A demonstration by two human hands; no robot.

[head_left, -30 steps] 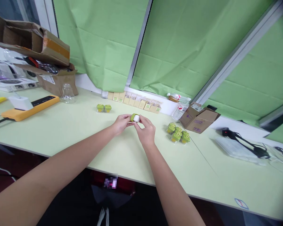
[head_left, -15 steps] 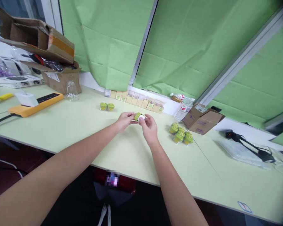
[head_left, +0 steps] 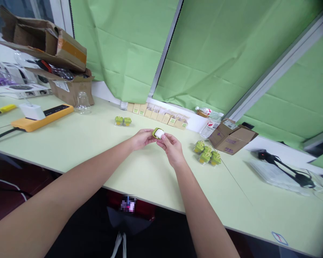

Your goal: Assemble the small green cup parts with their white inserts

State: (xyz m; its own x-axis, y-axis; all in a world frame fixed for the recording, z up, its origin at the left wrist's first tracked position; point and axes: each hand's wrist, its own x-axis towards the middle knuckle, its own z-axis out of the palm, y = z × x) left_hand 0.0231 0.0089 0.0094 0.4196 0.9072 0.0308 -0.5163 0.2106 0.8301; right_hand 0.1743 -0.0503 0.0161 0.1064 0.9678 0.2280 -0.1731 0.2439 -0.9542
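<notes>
Above the middle of the table, my left hand (head_left: 142, 139) grips the left side of a small green cover (head_left: 154, 133). A rounded white piece (head_left: 159, 134) sits in the cover's opening, its face turned up towards me. From the right, my right hand (head_left: 172, 147) pinches the lower right side of the same item, thumb at the white piece's edge. The fingers beneath are partly hidden. Two small clear cups with green tops (head_left: 123, 121) stand beyond my left hand. To the right of my right hand is a cluster of several similar green-topped cups (head_left: 206, 153).
Small cardboard boxes (head_left: 157, 114) line the table's back edge. Plastic bottles (head_left: 210, 125) and an open carton (head_left: 231, 136) stand at the back right. On the left are an orange power strip (head_left: 54, 114), a clear jar (head_left: 83, 104) and stacked cartons (head_left: 70, 89).
My right thumb has slid off the white piece's front to its lower right edge, so more white shows. The green cover has turned its opening more towards me.
</notes>
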